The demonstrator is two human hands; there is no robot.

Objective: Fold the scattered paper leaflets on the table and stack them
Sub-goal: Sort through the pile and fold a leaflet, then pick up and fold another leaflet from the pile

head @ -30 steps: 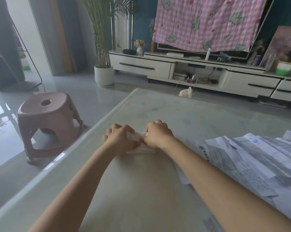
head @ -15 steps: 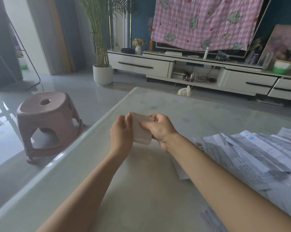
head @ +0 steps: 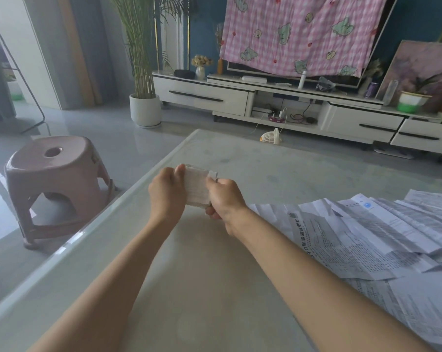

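Note:
A small folded white leaflet (head: 196, 186) is held upright a little above the pale marble table (head: 253, 158), between both hands. My left hand (head: 166, 193) grips its left edge with the thumb on top. My right hand (head: 223, 199) pinches its right edge. A heap of unfolded printed leaflets (head: 362, 235) is spread over the right side of the table, overlapping one another and running out of view at the right.
A pink plastic stool (head: 53, 184) stands on the floor beside the table's left edge. Beyond the table are a small white fan (head: 272, 135) on the floor, a potted palm (head: 145, 107) and a long white TV cabinet (head: 291, 105).
Both hands pressed the folded leaflet flat on the table a second ago. They have since lifted it and now hold it upright above the surface.

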